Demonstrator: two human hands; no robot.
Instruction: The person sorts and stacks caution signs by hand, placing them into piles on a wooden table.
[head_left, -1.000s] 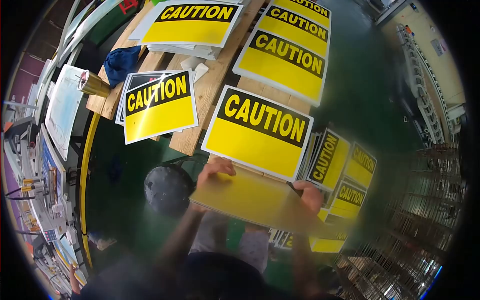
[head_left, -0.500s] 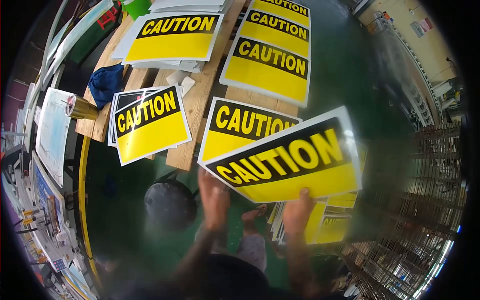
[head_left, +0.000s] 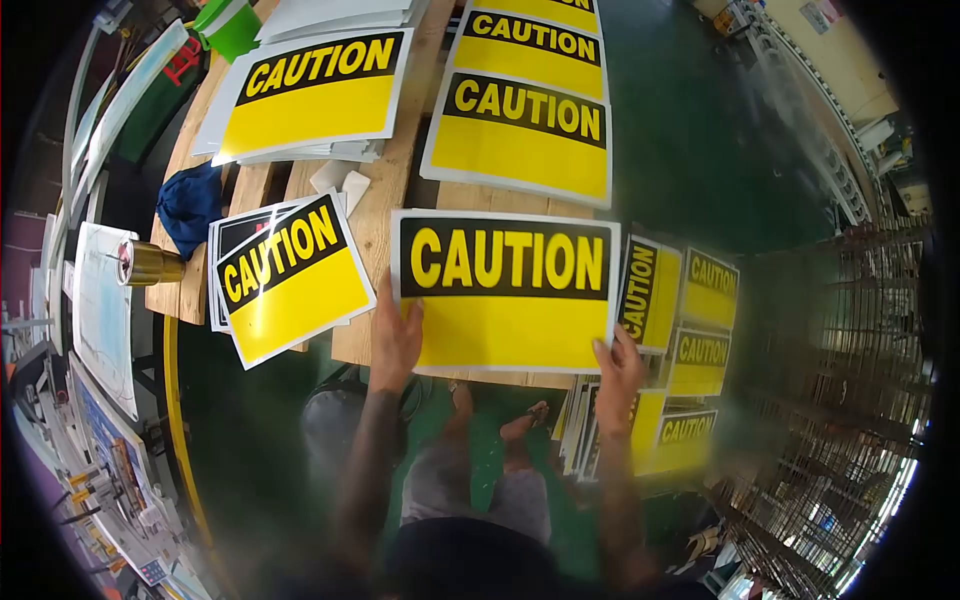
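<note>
A yellow and black CAUTION sign (head_left: pixel 505 325) lies level at the front end of the wooden pallet table, its lettering upright to me. My left hand (head_left: pixel 398 335) grips its left edge, thumb on the yellow face. On the lower right corner, my right hand (head_left: pixel 620 375) closes with its thumb on top. Whatever lies beneath this sign is hidden. Left of it, a tilted CAUTION sign (head_left: pixel 300 290) rests on other sheets. Beyond it, more CAUTION signs (head_left: pixel 520 140) lie in a row up the table.
A stack topped by a CAUTION sign (head_left: pixel 310 95) sits back left, near a green bucket (head_left: pixel 228 28). A blue cloth (head_left: pixel 188 212), a gold tin (head_left: pixel 150 264) and white blocks (head_left: pixel 352 188) lie about. Several signs (head_left: pixel 697 362) stand low at right, beside wire racks (head_left: pixel 850 390).
The tilted sign in my right hand has swung level and come down over the sign at the table's front. My left hand has moved up onto its left edge.
</note>
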